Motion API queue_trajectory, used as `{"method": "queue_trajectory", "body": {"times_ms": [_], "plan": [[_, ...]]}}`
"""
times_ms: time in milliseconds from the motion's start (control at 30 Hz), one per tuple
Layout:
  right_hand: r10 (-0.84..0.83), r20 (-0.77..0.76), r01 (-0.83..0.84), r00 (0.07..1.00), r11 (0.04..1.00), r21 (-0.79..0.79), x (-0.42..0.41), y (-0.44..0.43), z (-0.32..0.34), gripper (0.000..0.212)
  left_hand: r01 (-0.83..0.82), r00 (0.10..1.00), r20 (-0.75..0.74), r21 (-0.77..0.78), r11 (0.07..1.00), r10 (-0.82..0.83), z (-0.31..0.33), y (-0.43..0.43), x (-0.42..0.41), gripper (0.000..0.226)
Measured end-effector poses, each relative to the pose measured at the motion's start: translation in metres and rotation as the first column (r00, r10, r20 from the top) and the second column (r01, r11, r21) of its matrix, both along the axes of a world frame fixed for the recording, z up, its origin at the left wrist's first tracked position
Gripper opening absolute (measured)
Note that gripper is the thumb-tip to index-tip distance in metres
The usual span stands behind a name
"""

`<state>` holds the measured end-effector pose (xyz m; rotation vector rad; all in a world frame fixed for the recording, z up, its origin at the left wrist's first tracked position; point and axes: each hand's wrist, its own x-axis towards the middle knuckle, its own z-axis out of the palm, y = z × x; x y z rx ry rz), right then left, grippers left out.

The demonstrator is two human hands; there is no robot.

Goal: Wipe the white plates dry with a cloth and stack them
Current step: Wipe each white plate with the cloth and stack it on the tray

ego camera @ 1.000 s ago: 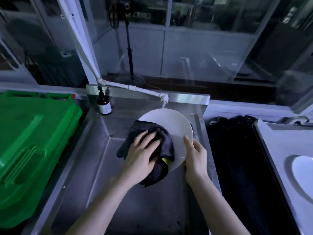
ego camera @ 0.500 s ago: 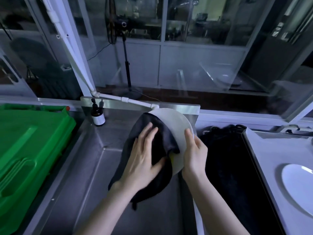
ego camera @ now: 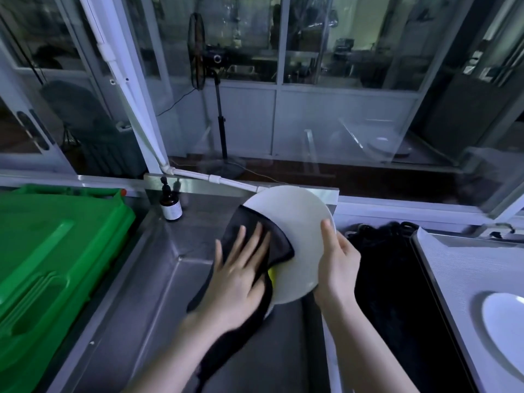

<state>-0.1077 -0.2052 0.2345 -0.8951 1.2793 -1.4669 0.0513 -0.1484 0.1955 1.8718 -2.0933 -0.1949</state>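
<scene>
A white plate (ego camera: 302,236) is held tilted on edge above the steel sink (ego camera: 147,279). My right hand (ego camera: 337,265) grips its right rim, thumb on the face and fingers behind. My left hand (ego camera: 238,276) lies flat with straight fingers on a dark cloth (ego camera: 272,242), pressing it against the left half of the plate. The cloth hangs down below my left wrist, and a bit of yellow shows at its edge. A second white plate (ego camera: 502,330) lies flat on the white counter at the far right.
A green plastic bin lid (ego camera: 54,259) fills the left side. A small brown bottle (ego camera: 170,205) stands at the sink's back left corner. A white pipe (ego camera: 215,178) runs along the back. A dark basin (ego camera: 397,279) lies between sink and white counter (ego camera: 467,268).
My left hand has moved with the cloth across the plate's left part, and the plate stands more upright. The view has lifted, showing more of the window.
</scene>
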Motion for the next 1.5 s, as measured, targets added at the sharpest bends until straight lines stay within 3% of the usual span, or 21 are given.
{"method": "queue_trajectory", "body": {"times_ms": [133, 233, 300, 367, 500, 633, 800, 967, 1067, 1267, 1400, 1500], "plan": [[0.053, -0.034, -0.052, 0.998, 0.998, 0.035, 0.012, 0.009, -0.016, 0.043, 0.089, 0.995, -0.047, -0.06, 0.994, -0.092, -0.003, 0.004, -0.028, 0.067], [0.123, 0.011, -0.124, 0.992, 0.989, 0.081, 0.02, 0.023, -0.028, 0.043, 0.033, 0.997, 0.065, -0.063, 0.997, -0.029, 0.009, -0.022, -0.023, 0.064], [0.13, 0.009, -0.13, 0.991, 0.987, 0.095, 0.018, 0.023, -0.026, 0.041, -0.025, 0.997, 0.069, -0.03, 0.999, 0.027, 0.016, -0.036, -0.006, 0.066], [0.069, 0.041, -0.073, 0.997, 0.992, 0.1, 0.011, 0.014, -0.019, 0.052, -0.035, 0.998, 0.057, -0.021, 0.999, 0.036, 0.014, -0.036, 0.011, 0.063], [-0.046, 0.058, 0.04, 0.997, 0.994, 0.1, -0.003, -0.005, -0.005, 0.06, 0.039, 0.991, -0.128, -0.015, 0.999, -0.04, -0.003, -0.006, 0.008, 0.059], [0.017, 0.013, -0.018, 1.0, 0.995, 0.103, 0.008, 0.004, -0.014, 0.059, 0.02, 0.972, -0.232, -0.062, 0.998, -0.034, -0.004, 0.0, -0.028, 0.061], [0.105, 0.03, -0.109, 0.994, 0.985, 0.133, 0.019, 0.02, -0.023, 0.055, 0.066, 0.995, -0.07, -0.089, 0.994, -0.073, 0.006, -0.029, -0.026, 0.065], [0.034, 0.11, -0.046, 0.993, 0.993, 0.113, 0.006, 0.003, -0.005, 0.053, -0.052, 0.997, -0.049, -0.008, 0.999, 0.051, 0.005, -0.035, 0.005, 0.07], [0.001, 0.092, -0.01, 0.996, 0.995, 0.099, -0.001, -0.005, 0.001, 0.064, 0.007, 0.998, -0.066, 0.01, 1.0, -0.006, -0.006, -0.013, -0.002, 0.064], [0.092, 0.061, -0.099, 0.994, 0.987, 0.126, 0.012, 0.017, -0.02, 0.058, 0.139, 0.989, -0.025, -0.097, 0.986, -0.142, -0.004, -0.009, -0.034, 0.065], [0.128, 0.127, -0.147, 0.984, 0.977, 0.156, 0.017, 0.027, -0.021, 0.07, 0.075, 0.997, 0.022, -0.042, 0.996, -0.074, 0.017, -0.041, -0.007, 0.077], [0.093, 0.148, -0.114, 0.985, 0.984, 0.139, 0.014, 0.017, -0.007, 0.068, 0.032, 0.995, 0.094, -0.009, 0.999, -0.031, 0.017, -0.04, 0.009, 0.073]]}}
